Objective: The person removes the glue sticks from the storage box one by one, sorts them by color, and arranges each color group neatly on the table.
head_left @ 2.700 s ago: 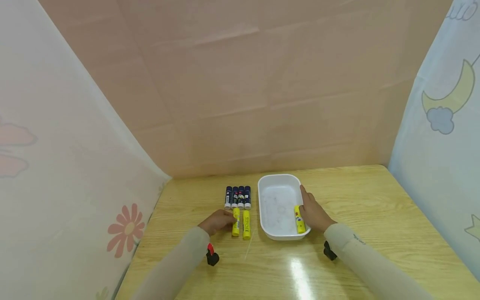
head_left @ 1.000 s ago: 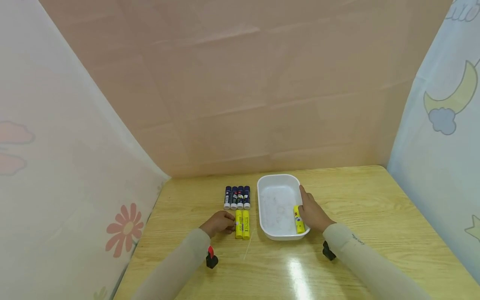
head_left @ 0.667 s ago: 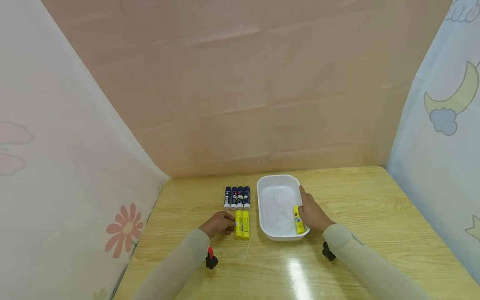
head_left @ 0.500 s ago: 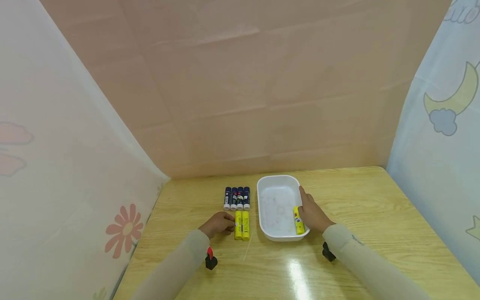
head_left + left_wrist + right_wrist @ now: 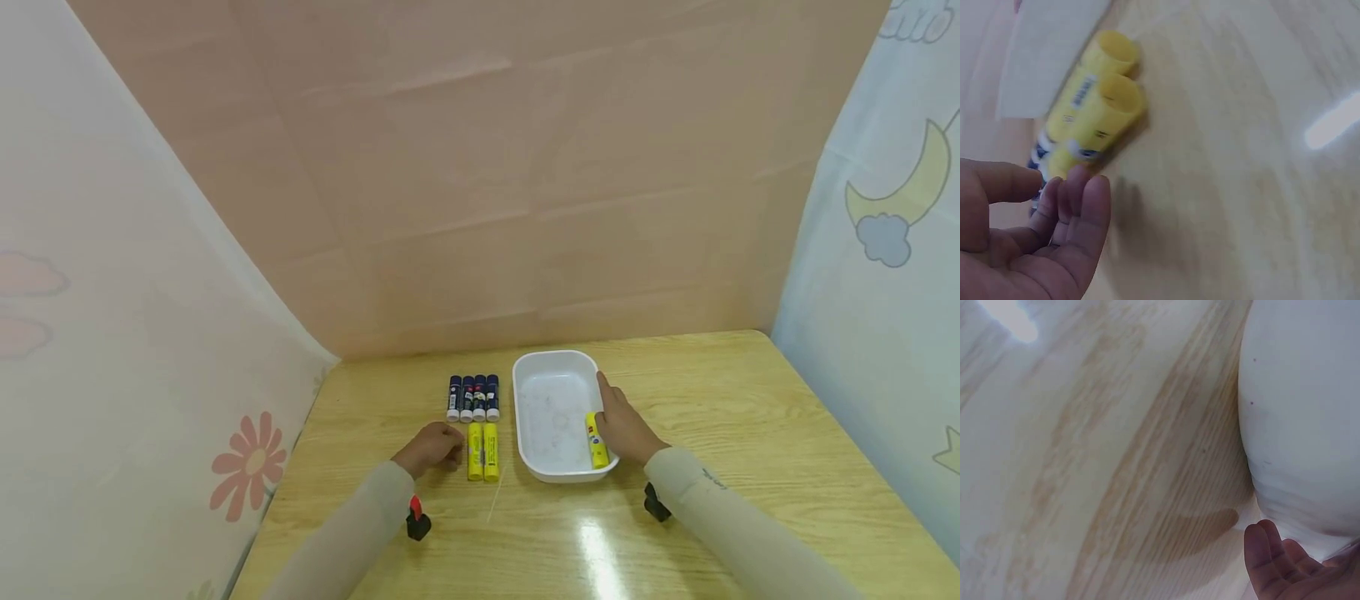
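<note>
Two yellow glue sticks, a left one [image 5: 476,452] and a right one [image 5: 491,452], lie side by side on the table. Just left of them is my left hand [image 5: 432,447], with nothing in its grasp; in the left wrist view its loosely bent fingers [image 5: 1094,206] are near the yellow sticks. A white plastic tray [image 5: 555,477] stands to the right with one yellow glue stick [image 5: 597,442] inside, against its right wall. My right hand [image 5: 628,425] holds the tray's right rim, thumb inside. In the right wrist view its fingers [image 5: 1266,550] lie along the outer wall.
Several navy glue sticks with white ends [image 5: 473,398] lie in a row behind the yellow pair, left of the tray. A brown sheet [image 5: 480,208] hangs at the back of the wooden table [image 5: 720,392]. Patterned cloths close off both sides.
The left yellow glue stick was moved right, next to the other one. My left hand then let go and drew slightly left. My right hand has stayed on the tray.
</note>
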Demonstrator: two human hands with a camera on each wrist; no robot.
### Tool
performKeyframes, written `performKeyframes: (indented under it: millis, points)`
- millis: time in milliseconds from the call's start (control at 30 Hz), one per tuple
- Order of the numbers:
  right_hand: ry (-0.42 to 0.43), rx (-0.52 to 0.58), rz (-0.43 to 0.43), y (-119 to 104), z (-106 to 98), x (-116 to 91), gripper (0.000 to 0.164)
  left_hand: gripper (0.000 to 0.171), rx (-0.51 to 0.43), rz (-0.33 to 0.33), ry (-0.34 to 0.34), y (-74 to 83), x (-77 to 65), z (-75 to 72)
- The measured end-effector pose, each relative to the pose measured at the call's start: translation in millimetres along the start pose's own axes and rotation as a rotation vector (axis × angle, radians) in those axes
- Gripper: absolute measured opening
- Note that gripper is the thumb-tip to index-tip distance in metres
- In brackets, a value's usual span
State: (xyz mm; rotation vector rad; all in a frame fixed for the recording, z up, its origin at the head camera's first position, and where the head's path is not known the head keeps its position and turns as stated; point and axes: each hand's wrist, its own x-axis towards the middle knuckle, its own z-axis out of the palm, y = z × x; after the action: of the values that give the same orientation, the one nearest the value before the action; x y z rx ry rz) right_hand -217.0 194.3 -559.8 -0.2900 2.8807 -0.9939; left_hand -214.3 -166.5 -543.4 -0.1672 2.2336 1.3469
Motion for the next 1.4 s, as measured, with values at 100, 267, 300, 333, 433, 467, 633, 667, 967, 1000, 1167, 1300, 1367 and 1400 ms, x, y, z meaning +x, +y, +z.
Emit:
performKeyframes:
  millis: [100, 267, 300, 333, 433, 467, 633, 667, 967, 1000, 1167, 1300, 1367, 1400]
  points:
    - [0.000, -0.004, 0.001, -1, 0, 0, 0.068, 0.030, -0.066, 0.038, -0.010, 10.7, -1.7, -4.9]
    - [-0.004, 0.009, 0.018, -2, -1, 0, 0.068, 0.039, -0.198, 0.087, -0.043, 41.0, -5.4, -7.0]
    - [-0.007, 0.013, 0.020, -2, -1, 0, 0.068, 0.039, -0.217, 0.095, -0.049, 46.9, -5.9, -5.9]
    - [-0.010, 0.016, 0.025, -2, -1, -1, 0.068, 0.039, -0.231, 0.108, -0.055, 52.3, -6.7, -4.5]
    - [-0.015, 0.022, 0.033, -2, -1, -1, 0.068, 0.039, -0.266, 0.156, -0.081, 66.1, -9.1, 3.0]
    - [-0.015, 0.024, 0.033, -1, -1, -2, 0.068, 0.038, -0.284, 0.167, -0.093, 70.7, -10.4, 7.1]
    - [-0.005, 0.025, 0.026, 1, -3, -3, 0.068, 0.038, -0.389, 0.189, -0.172, 91.8, -14.3, 36.3]
    - [-0.001, 0.023, 0.027, 1, -3, -3, 0.068, 0.038, -0.413, 0.177, -0.189, 95.4, -14.2, 43.2]
    - [0.002, 0.063, 0.024, 8, -4, -6, 0.068, 0.050, -0.641, 0.022, -0.288, 117.2, -7.2, 104.1]
    - [0.003, 0.069, 0.022, 9, -3, -6, 0.068, 0.053, -0.633, 0.009, -0.283, 118.6, -6.4, 109.6]
    - [0.029, 0.070, -0.011, 10, 0, -7, 0.068, 0.056, -0.588, -0.074, -0.228, 119.6, 1.7, 128.3]
    - [0.042, 0.069, -0.024, 9, 0, -7, 0.068, 0.055, -0.554, -0.134, -0.201, 120.1, 6.9, 136.2]
    - [0.042, 0.067, -0.028, 8, 0, -6, 0.068, 0.054, -0.540, -0.158, -0.192, 120.4, 8.2, 138.4]
    - [0.041, 0.068, -0.026, 7, 0, -6, 0.068, 0.054, -0.534, -0.165, -0.191, 120.1, 9.3, 139.5]
